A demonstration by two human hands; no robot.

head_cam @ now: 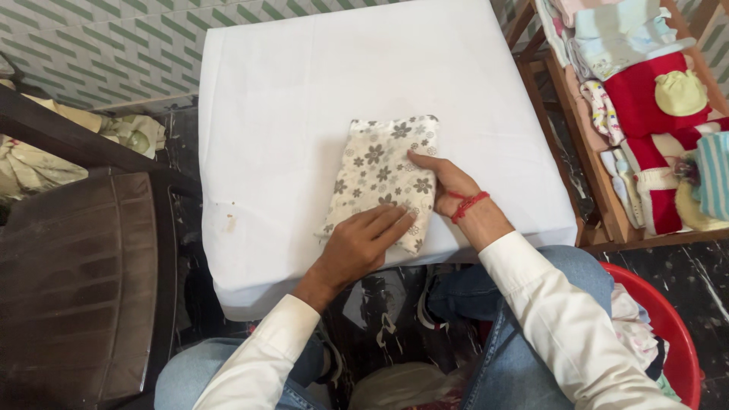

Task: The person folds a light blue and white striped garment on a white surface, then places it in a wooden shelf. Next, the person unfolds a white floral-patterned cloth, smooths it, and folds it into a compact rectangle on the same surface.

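A folded cream cloth with grey flower print (380, 171) lies on a table covered with a white sheet (281, 99). My left hand (363, 244) rests flat on the cloth's near end, fingers together and stretched out. My right hand (446, 180) presses on the cloth's right edge, fingers extended; a red thread band circles that wrist. Neither hand grips anything; both lie flat on the cloth.
A dark brown plastic chair (72, 281) stands at the left. A wooden shelf (600, 175) at the right holds small folded baby clothes in red, white and striped colours. A red tub (672, 326) with clothes sits by my right knee. Crumpled cloth lies at far left.
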